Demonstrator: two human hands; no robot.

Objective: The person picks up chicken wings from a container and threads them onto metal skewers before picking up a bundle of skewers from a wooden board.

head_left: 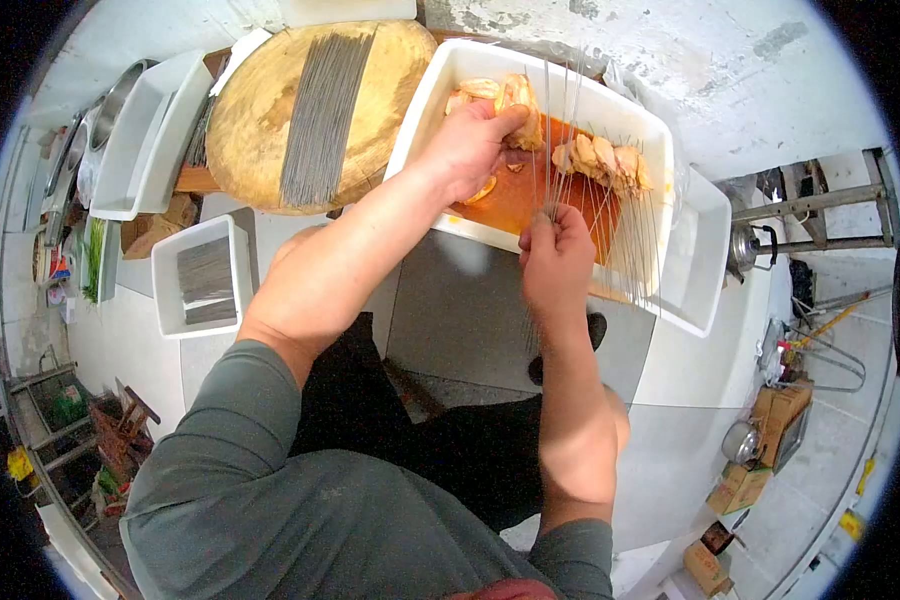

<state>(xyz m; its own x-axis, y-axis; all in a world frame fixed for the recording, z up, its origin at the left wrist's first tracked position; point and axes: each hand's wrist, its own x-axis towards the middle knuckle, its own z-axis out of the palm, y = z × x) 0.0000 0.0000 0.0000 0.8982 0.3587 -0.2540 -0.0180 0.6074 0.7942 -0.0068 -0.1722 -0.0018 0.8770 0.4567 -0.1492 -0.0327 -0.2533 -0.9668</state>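
A white tub (pixel 420 130) holds reddish-orange liquid and pieces of meat. My left hand (pixel 475 145) grips a pale piece of meat (pixel 518 100) between thumb and fingers, above the tub's left part. Near the tub's front edge, my right hand (pixel 558 245) is closed round several thin metal skewers (pixel 560 130), which point up and away. Skewered meat (pixel 602 162) lies at the tub's right side, its skewers hanging toward the front rim. Whether a skewer tip has entered the held piece cannot be made out.
Left of the tub, a bundle of skewers (pixel 328 110) lies on a round wooden board (pixel 245 130). A small white tray (pixel 170 300) with more skewers stands below it. Another white tray (pixel 712 240) sits right of the tub, beside a kettle (pixel 742 248).
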